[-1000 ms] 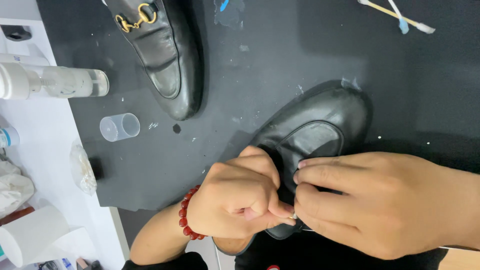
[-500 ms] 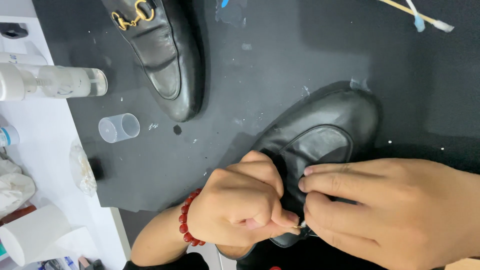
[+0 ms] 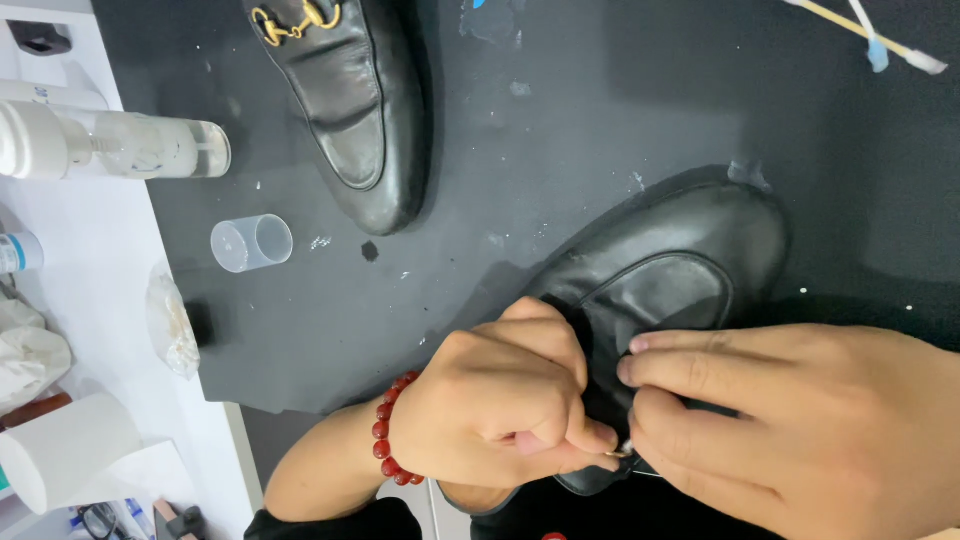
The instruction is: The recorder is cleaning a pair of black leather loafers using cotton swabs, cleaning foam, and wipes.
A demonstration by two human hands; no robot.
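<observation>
A black leather loafer (image 3: 690,250) lies on the black mat (image 3: 560,120), toe pointing to the upper right. My left hand (image 3: 500,405), with a red bead bracelet on its wrist, is closed in a fist over the shoe's rear part. My right hand (image 3: 800,420) presses its fingers on the shoe's vamp and pinches a small metal piece (image 3: 622,452) together with the left fingertips. The shoe's heel is hidden under both hands. A second black loafer (image 3: 350,110) with a gold buckle lies at the top, apart from my hands.
A small clear plastic cup (image 3: 252,243) lies on the mat's left part. A clear pump bottle (image 3: 110,145) lies on the white table (image 3: 90,290). A white paper roll (image 3: 65,450) and crumpled plastic (image 3: 170,325) sit at the left. Cotton swabs (image 3: 870,40) lie top right.
Both hands and the near loafer have shifted slightly lower and to the right in view. The grip on the small metal piece stays the same.
</observation>
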